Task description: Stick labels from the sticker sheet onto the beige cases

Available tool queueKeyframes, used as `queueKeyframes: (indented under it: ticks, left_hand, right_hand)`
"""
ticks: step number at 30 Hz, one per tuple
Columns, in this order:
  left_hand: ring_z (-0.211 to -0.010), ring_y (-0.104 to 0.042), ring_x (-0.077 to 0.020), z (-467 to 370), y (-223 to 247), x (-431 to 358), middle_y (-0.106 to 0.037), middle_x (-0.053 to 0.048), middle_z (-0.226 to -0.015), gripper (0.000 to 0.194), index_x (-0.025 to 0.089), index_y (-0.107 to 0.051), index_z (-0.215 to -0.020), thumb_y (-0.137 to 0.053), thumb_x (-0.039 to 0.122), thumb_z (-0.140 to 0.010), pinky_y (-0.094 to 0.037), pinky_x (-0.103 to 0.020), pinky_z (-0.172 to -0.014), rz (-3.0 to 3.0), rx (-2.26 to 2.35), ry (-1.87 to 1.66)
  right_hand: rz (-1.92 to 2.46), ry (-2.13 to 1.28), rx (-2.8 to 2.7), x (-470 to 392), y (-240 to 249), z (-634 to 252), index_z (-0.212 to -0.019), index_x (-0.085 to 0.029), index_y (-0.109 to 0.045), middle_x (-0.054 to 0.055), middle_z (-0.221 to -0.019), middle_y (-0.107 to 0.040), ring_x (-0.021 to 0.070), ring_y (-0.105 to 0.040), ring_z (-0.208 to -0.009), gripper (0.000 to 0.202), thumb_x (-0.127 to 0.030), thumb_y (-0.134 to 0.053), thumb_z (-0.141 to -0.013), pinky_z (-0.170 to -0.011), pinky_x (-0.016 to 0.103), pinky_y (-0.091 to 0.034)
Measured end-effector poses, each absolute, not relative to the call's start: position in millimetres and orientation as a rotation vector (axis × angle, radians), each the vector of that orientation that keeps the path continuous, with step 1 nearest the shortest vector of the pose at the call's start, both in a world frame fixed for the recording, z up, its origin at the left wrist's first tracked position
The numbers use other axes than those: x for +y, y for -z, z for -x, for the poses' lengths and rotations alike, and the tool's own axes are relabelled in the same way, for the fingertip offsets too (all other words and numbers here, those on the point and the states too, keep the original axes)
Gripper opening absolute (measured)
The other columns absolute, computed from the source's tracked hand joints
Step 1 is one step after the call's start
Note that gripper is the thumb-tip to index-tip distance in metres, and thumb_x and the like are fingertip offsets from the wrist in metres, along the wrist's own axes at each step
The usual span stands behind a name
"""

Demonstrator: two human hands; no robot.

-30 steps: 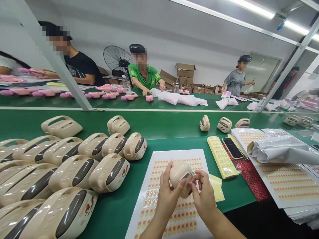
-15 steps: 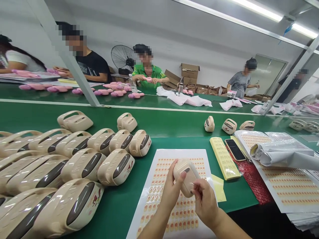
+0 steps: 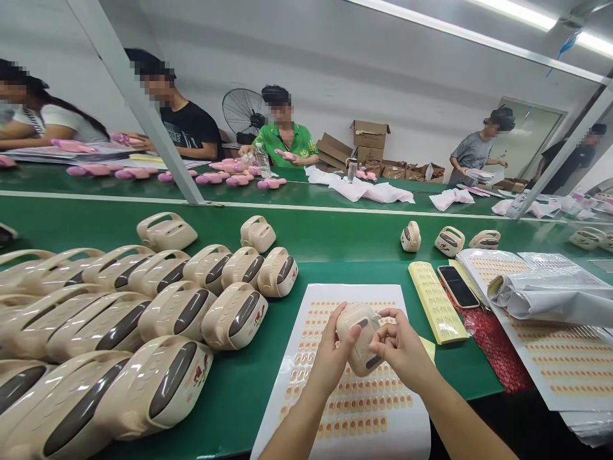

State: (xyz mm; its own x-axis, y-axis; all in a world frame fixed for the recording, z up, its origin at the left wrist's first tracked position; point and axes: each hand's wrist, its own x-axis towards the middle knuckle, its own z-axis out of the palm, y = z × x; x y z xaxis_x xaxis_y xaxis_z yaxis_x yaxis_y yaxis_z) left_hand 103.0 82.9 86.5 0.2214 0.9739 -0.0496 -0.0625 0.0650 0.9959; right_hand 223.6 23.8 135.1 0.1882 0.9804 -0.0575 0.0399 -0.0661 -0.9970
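My left hand (image 3: pixel 331 351) is wrapped round a small cream plastic housing (image 3: pixel 364 350), tilted above the sticker sheet (image 3: pixel 354 292). Two dark oblong spots show on the side of the housing turned to me. Fingertips of my right hand (image 3: pixel 398 342) are pinched together against the housing's right side; whatever may be between them is too small to make out. Below both hands lies the white sheet, with rows of small orange-and-yellow oval stickers and some blank-looking spots on its left part.
Many cream handled housings (image 3: pixel 234 316) with dark oval panels stand in rows at left. At right are a yellow label strip (image 3: pixel 437 306), a phone (image 3: pixel 458 287) and more sticker sheets (image 3: pixel 565 367). Across the green conveyor belt (image 3: pixel 325 236), several people handle pink items.
My right hand has shifted up along the housing, from its lower end to its upper right side. My left hand keeps its hold. The view has swung slightly left.
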Motion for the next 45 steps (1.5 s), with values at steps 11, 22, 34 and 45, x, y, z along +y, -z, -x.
queueKeyframes:
  ticks: [11, 22, 34, 45]
  left_hand:
    - [-0.116, -0.046, -0.0297, -102, -87, 82, -0.044, -0.012, -0.135, 0.072, 0.021, -0.045, -0.126, -0.057, 0.061, -0.066, -0.034, -0.041, -0.095, -1.213, 1.018, -1.012]
    - [-0.119, -0.043, -0.0300, -102, -91, 81, -0.044, -0.010, -0.135, 0.068, 0.023, -0.045, -0.125, -0.056, 0.058, -0.068, -0.037, -0.038, -0.094, -1.200, 1.023, -1.009]
    - [-0.120, -0.044, -0.0281, -99, -96, 78, -0.048, -0.011, -0.132, 0.066, 0.021, -0.044, -0.124, -0.056, 0.056, -0.070, -0.038, -0.036, -0.095, -1.187, 0.947, -1.002]
    - [-0.111, -0.050, -0.0306, -105, -94, 69, -0.055, -0.008, -0.122, 0.069, 0.024, -0.049, -0.119, -0.059, 0.063, -0.063, -0.039, -0.039, -0.091, -1.021, 1.003, -1.038]
  right_hand:
    - [1.531, -0.939, -1.124, 21, -144, -219, -0.103, -0.020, -0.036, -0.008, -0.063, -0.053, 0.0067, -0.035, -0.042, 0.041, -0.021, -0.053, -0.065, -0.047, 0.021, -0.034]
    - [1.573, -0.713, -1.222, 21, -132, -216, -0.106, -0.020, -0.034, -0.006, -0.065, -0.055, 0.0080, -0.037, -0.042, 0.039, -0.021, -0.050, -0.070, -0.047, 0.023, -0.036]
    - [1.582, -0.338, -1.308, 24, -102, -214, -0.130, -0.020, -0.026, 0.010, -0.107, -0.051, 0.0252, -0.053, -0.099, 0.078, -0.029, -0.068, -0.064, -0.083, 0.043, -0.046]
    - [1.360, -0.460, -1.051, 20, -78, -217, -0.132, -0.025, -0.028, 0.009, -0.112, -0.054, 0.0206, -0.051, -0.108, 0.043, -0.036, -0.036, -0.091, -0.093, 0.043, -0.042]
